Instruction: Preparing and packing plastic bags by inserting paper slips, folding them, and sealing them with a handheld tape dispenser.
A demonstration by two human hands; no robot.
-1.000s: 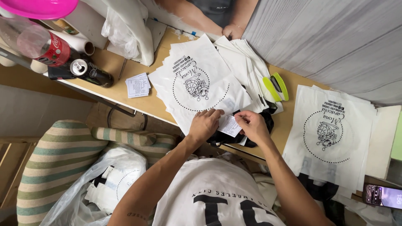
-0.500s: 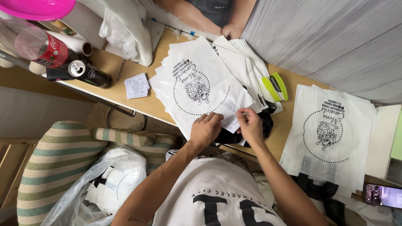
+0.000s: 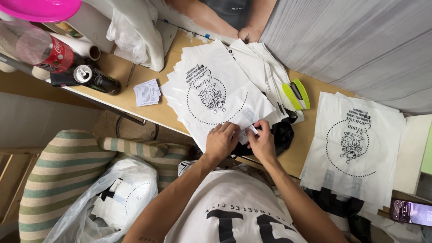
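Note:
A stack of white printed bags (image 3: pixel 211 92) lies on the wooden table (image 3: pixel 310 128), each with a black dotted ring and drawing. My left hand (image 3: pixel 221 140) and my right hand (image 3: pixel 261 141) meet at the stack's near corner. Both pinch a small white card (image 3: pixel 249 132) against the top bag's edge. A dark garment (image 3: pixel 281 135) sits under my right hand.
A second pile of printed bags (image 3: pixel 355 144) lies at the right, a green stapler (image 3: pixel 296 93) between the piles. A bottle (image 3: pixel 40 49), a can (image 3: pixel 92 78), small cards (image 3: pixel 147 93) at left. Another person's hand (image 3: pixel 249 32) rests at the far edge. A phone (image 3: pixel 411 211) lies at right.
Both hands have drawn closer together at the bag's corner, fingers now closed on the small card. The camera view has shifted slightly.

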